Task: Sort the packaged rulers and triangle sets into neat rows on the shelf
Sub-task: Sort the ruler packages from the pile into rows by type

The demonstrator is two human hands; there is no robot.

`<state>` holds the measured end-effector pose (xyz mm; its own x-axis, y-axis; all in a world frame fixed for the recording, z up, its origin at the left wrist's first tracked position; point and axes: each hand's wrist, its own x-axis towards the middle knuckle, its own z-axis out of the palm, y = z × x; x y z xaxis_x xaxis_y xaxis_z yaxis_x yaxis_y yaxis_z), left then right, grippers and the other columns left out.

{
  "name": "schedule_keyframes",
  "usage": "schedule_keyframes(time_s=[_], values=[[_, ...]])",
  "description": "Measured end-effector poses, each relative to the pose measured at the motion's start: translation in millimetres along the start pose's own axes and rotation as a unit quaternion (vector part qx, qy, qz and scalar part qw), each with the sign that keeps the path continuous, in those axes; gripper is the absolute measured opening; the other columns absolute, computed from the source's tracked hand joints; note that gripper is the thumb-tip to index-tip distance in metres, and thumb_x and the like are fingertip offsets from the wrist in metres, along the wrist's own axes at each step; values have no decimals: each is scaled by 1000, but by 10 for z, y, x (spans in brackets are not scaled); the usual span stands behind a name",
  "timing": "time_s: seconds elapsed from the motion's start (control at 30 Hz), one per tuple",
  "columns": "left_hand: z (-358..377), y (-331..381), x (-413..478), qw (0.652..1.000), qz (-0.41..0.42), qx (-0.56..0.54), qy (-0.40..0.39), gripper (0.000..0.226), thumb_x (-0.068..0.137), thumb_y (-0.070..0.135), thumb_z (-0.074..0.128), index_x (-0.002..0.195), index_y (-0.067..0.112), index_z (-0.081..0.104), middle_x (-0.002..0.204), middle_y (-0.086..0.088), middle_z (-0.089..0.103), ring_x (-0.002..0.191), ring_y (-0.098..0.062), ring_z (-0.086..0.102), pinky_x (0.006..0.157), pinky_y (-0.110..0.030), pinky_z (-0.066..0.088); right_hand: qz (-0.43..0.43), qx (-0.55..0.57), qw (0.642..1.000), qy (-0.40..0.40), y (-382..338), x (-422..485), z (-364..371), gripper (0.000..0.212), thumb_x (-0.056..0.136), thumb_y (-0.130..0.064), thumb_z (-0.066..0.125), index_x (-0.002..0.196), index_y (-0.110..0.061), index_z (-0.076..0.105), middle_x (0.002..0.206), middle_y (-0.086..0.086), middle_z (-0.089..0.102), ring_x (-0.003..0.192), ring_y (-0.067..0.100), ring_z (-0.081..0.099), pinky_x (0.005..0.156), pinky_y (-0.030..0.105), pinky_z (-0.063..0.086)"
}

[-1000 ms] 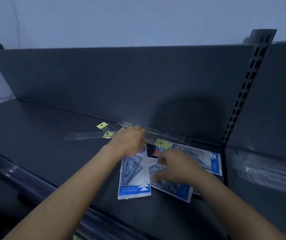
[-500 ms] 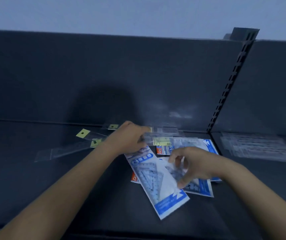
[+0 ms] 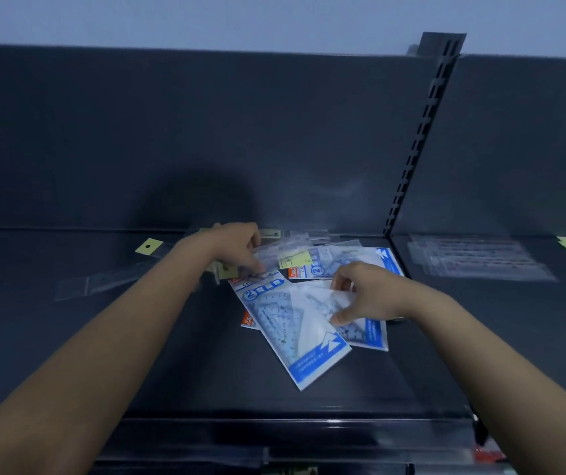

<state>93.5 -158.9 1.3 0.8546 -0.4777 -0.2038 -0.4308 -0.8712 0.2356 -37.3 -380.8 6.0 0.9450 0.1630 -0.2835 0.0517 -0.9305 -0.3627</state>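
Several blue-and-white triangle set packs lie in a loose heap on the dark shelf. The nearest triangle pack lies askew on top. My right hand pinches the clear edge of a pack beside it, thumb below and fingers above. My left hand reaches into the back of the heap and its curled fingers hold a clear ruler sleeve. Another triangle pack lies behind. A long clear ruler pack with a yellow tag lies to the left.
The shelf's back panel rises right behind the heap. A slotted upright divides this bay from the right one, where a stack of clear ruler packs lies. The shelf's front edge runs below.
The view has shifted. My right hand has slid slightly right and now pinches the edge of a pack. My left hand stays at the back of the heap, fingers closing on a clear sleeve.
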Motion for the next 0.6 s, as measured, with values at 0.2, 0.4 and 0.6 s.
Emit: schedule_keyframes(time_s=[0.2,0.4,0.6], values=[[-77,198,-185,990,47,-131,-12,17,84,16,70,89,2,63,79,-3,60,76,-16,53,68,-27,40,-19,119,991,64,150,-143,-118,24,76,-15,74,82,-17,51,76,-5,55,67,11,49,60,25,39],[-167,663,-345,963,88,-253,4,9,89,9,65,94,2,69,76,-1,60,67,-8,53,63,-17,43,-3,171,976,136,568,-478,-300,12,81,-7,68,86,-12,58,83,2,67,71,15,61,68,30,47],[-196,1337,-323,939,129,-319,22,10,91,11,63,84,5,68,60,9,59,56,-8,53,57,-22,42,-7,218,969,116,1018,-831,-319,9,89,-1,54,84,-5,59,74,6,63,67,15,53,64,28,40]])
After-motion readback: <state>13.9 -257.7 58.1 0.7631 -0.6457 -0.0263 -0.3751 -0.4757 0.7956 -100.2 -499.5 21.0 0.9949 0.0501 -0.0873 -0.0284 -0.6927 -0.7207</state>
